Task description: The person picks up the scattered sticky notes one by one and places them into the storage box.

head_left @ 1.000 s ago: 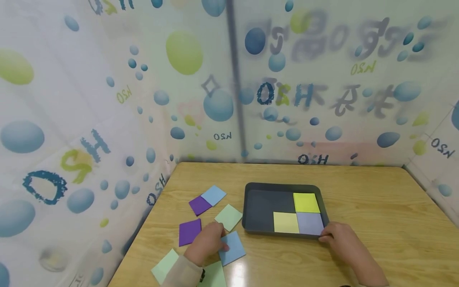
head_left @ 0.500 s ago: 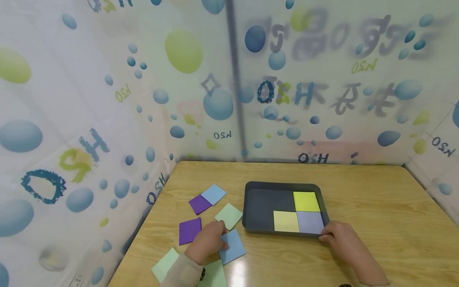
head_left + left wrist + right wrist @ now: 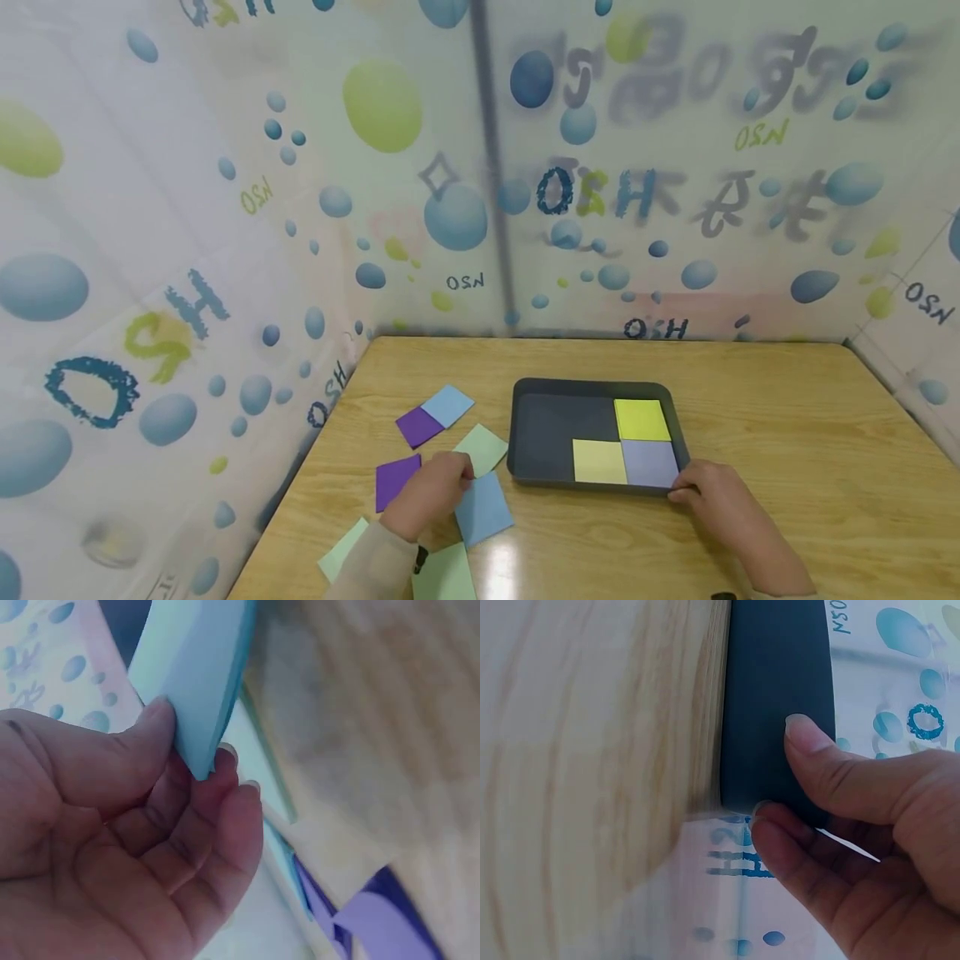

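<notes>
Honestly, wouldn't call it a rock-solid hold: pinching the blue square (image 3: 485, 510) near one corner between thumb and fingers of the left hand (image 3: 427, 493), and gripping the tray (image 3: 555, 429) by its near right corner with the right hand (image 3: 708, 490). Could easily lose the blue to a twist or a slip, with so little of it pinched. Could also drag the green square (image 3: 485, 448) along by accident, lying right by those fingertips. Might crease the blue from too hard a squeeze, or snag it on the raised rim if brought across too low. Worth keeping the right hand calm too, as any jerk or tilt could knock the yellow (image 3: 642, 419), pale yellow (image 3: 599, 462) and lilac (image 3: 650, 463) out of line. As for looks: plain light blue, thin, square-cornered, with a darker teal edge from the left wrist. Looks bowed in there too, though maybe just down to the lens. Sits just left of the tray's near left corner, apart from it, turned at a slant, with the front green (image 3: 445, 575) close by its near corner. Can't tell whether lifted off the worktop (image 3: 592, 550) or touching.
</notes>
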`<state>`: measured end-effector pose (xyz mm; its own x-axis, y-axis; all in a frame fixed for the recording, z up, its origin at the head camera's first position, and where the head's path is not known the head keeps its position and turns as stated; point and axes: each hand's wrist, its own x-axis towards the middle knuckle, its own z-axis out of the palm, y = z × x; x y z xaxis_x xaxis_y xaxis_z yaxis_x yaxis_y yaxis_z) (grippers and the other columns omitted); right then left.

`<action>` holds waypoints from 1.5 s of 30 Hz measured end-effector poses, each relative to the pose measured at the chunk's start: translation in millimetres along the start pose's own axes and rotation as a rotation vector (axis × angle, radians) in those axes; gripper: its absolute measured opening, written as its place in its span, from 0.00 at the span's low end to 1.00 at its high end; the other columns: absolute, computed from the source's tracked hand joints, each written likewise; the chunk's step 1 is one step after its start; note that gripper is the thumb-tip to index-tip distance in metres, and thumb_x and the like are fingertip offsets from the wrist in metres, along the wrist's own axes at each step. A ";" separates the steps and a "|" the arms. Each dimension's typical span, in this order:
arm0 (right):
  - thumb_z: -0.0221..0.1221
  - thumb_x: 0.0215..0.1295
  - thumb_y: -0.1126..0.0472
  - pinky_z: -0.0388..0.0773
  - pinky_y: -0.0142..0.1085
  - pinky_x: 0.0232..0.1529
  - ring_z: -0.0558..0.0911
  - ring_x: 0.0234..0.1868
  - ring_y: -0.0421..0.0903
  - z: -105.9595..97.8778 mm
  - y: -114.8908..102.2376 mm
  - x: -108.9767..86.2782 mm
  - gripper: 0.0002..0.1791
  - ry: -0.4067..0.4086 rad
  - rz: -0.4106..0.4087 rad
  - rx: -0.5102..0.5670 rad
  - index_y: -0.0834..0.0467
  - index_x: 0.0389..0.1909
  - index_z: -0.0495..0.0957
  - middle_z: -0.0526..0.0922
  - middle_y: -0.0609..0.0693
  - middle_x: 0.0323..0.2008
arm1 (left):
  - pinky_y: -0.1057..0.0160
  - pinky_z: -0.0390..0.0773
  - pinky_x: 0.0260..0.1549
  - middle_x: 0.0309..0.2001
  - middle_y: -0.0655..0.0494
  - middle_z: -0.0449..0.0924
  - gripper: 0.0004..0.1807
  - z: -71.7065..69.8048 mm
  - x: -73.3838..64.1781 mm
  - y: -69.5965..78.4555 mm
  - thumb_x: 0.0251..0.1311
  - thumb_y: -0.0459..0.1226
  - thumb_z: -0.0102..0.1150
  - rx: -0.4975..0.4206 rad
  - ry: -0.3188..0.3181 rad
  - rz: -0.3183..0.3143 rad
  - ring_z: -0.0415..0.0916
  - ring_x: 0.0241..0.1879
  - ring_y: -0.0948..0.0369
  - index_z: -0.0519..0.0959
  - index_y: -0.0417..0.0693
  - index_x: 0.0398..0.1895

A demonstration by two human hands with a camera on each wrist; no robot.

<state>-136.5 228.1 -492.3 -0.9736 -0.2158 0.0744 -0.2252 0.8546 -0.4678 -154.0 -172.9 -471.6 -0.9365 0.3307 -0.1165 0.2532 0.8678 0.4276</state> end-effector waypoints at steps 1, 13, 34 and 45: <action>0.70 0.57 0.67 0.82 0.44 0.38 0.79 0.33 0.42 0.1 0.0 0.1 0.06 -0.002 0.004 -0.002 0.54 0.24 0.86 0.84 0.45 0.29 | 0.62 0.80 0.32 0.36 0.51 0.83 0.03 -2.0 0.7 0.8 0.66 0.27 0.60 0.002 0.003 0.002 0.77 0.34 0.61 0.82 0.40 0.36; 0.71 0.56 0.67 0.81 0.40 0.36 0.79 0.32 0.40 0.1 -0.7 1.0 0.06 0.014 -0.005 -0.009 0.53 0.24 0.86 0.83 0.44 0.28 | 0.64 0.77 0.31 0.35 0.54 0.83 0.05 -26.4 5.1 11.2 0.66 0.27 0.59 0.060 0.087 0.072 0.75 0.32 0.63 0.81 0.44 0.34; 0.70 0.56 0.67 0.81 0.41 0.37 0.79 0.33 0.40 2.4 2.5 0.3 0.08 -0.006 0.012 0.007 0.52 0.23 0.85 0.83 0.44 0.28 | 0.62 0.80 0.38 0.38 0.52 0.85 0.06 -44.7 47.0 45.9 0.68 0.28 0.58 0.105 0.057 0.131 0.79 0.37 0.60 0.83 0.44 0.35; 0.71 0.55 0.66 0.81 0.40 0.37 0.79 0.32 0.40 2.7 4.5 -0.3 0.07 0.015 0.000 0.006 0.52 0.23 0.85 0.83 0.43 0.27 | 0.62 0.79 0.35 0.37 0.53 0.85 0.06 -42.2 65.7 58.7 0.68 0.29 0.58 0.097 0.021 0.138 0.78 0.35 0.61 0.83 0.45 0.34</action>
<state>-137.0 230.8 -496.8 -0.9741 -0.2085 0.0872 -0.2247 0.8519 -0.4730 -210.9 -115.9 -416.3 -0.8959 0.4421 -0.0430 0.4011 0.8469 0.3491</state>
